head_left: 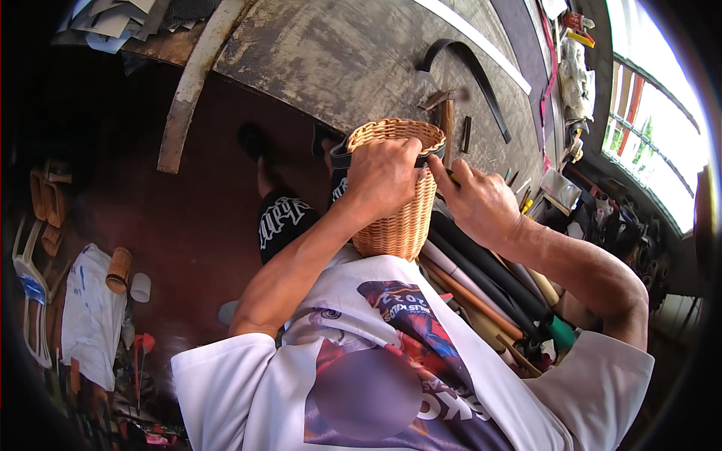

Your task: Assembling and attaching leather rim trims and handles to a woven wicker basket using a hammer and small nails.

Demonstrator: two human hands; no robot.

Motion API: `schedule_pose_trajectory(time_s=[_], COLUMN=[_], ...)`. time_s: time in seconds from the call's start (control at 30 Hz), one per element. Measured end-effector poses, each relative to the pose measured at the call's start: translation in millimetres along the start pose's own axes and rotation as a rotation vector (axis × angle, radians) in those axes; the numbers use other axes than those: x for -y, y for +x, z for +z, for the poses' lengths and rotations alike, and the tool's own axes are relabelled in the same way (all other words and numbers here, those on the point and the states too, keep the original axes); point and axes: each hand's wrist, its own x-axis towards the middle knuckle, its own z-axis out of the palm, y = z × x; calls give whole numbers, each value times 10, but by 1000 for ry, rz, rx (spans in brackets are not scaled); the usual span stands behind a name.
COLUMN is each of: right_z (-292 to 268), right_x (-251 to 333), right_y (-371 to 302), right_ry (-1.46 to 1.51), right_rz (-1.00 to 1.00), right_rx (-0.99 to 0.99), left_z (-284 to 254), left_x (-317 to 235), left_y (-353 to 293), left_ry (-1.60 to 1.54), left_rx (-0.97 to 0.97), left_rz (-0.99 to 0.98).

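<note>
A tan woven wicker basket stands upright against my front, its mouth facing up. A dark band runs round it just below the rim. My left hand is closed at the rim and band, fingers bent over the edge on the near side. On the basket's right, my right hand is closed around a small, thin dark and yellow tool, mostly covered by the fingers. Its fingertips come up against the band's right end. What kind of tool it is cannot be made out.
Beyond the basket is a worn workbench with a hammer, a curved black strap and a short dark bar. Long rolls of material lie at my right. A white cloth is at far left. Another person's legs show below the bench.
</note>
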Motion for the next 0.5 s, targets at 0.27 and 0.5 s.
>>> schedule_pose_trajectory(time_s=[0.27, 0.5], right_z=[-60, -180], right_x=[-18, -60], right_y=[142, 288], right_ry=[29, 1679], right_rz=[56, 1028], right_rx=[22, 264], left_z=[14, -49], left_x=[15, 14], left_y=[29, 10], left_ry=[-57, -48], left_rx=[25, 55], left_rz=[-28, -32])
